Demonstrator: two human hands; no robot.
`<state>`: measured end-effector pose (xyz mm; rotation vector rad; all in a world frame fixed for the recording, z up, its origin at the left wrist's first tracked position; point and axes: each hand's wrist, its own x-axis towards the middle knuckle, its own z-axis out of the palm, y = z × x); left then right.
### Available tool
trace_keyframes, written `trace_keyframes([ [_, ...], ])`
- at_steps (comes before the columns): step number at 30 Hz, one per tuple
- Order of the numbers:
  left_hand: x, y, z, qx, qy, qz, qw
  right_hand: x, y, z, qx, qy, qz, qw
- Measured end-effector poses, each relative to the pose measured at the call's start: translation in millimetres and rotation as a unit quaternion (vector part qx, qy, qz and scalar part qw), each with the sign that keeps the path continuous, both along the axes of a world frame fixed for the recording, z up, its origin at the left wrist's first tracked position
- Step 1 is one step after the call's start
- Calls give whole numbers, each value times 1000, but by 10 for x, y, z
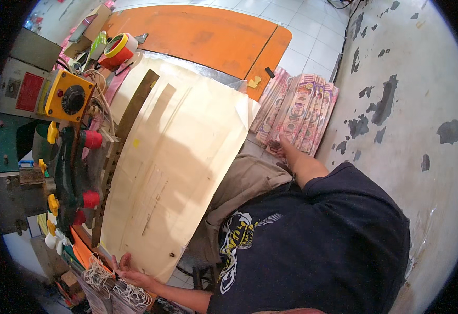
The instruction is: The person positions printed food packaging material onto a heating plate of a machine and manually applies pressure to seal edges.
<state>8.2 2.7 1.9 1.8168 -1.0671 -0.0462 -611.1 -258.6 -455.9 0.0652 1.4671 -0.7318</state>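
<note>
My left hand (131,273) is at the table's near left corner, palm turned up and fingers apart, with nothing in it. Close by lie bundles of white string (98,276). On the right, my right hand (281,147) reaches down to a stack of pink printed plastic bags (299,110), fingers stretched out against its near edge. The stack lies in several overlapping bundles on the tiled floor side. Between my hands spreads a cream-coloured sheet (171,152) covering the tabletop, its far right corner curled up.
A machine with a yellow dial box (70,97), red caps (91,199) and yellow knobs (53,204) lines the left. A long metal bar (129,120) runs beside it. Beyond are a tape roll (116,46) and an orange tabletop (197,34). A peeling wall (396,63) bounds the right.
</note>
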Motion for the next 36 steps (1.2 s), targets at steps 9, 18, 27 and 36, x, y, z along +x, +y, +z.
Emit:
trace_keyframes([
  [9,-83,-21,47,8,-4,2,1000,152,11,-193,-45,81,121,988],
  [18,-112,-68,38,-1,-26,-16,1000,482,-294,180,-78,313,195,926],
  [27,-147,-134,101,-23,-26,-52,998,272,-182,-422,-213,342,230,886],
  [36,-393,-122,204,3,10,14,1000,522,-184,799,-225,232,179,929],
])
